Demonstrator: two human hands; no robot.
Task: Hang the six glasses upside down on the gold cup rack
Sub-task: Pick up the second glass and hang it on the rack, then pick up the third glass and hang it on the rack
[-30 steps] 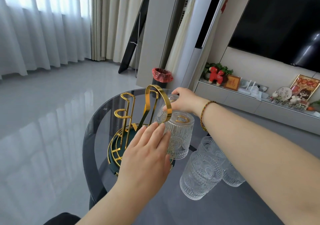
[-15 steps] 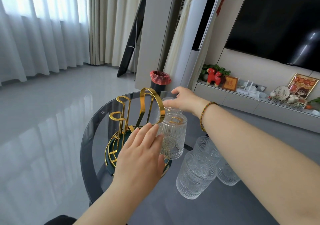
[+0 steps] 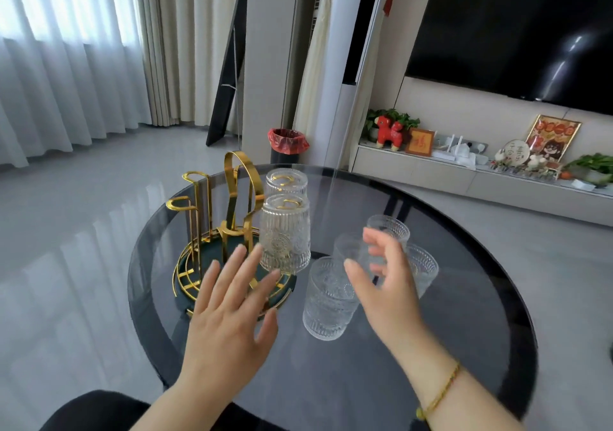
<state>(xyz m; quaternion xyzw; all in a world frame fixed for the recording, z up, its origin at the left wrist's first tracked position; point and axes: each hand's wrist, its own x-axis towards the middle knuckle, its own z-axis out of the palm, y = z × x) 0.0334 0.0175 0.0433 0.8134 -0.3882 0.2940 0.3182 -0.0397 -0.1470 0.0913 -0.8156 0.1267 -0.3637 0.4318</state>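
The gold cup rack (image 3: 212, 231) with a dark green base stands on the left of the round glass table (image 3: 464, 314). Two ribbed clear glasses hang upside down on its right pegs: the near glass (image 3: 284, 231) and the far glass (image 3: 286, 182). Several more glasses stand upright in a cluster to the right; the closest one (image 3: 326, 301) is in front. My left hand (image 3: 229, 311) is open, fingers spread, just in front of the rack's base. My right hand (image 3: 384, 284) is open and blurred over the cluster, holding nothing.
The table's edge curves close in front of me. A red-lined bin (image 3: 287, 144) stands on the floor beyond the table. A low cabinet with ornaments (image 3: 464, 162) and a large dark screen (image 3: 514, 29) fill the right wall. Curtains cover the left.
My right hand has let go of the far hung glass and pulled back right over the upright glasses. My left hand has drawn slightly away from the near hung glass.
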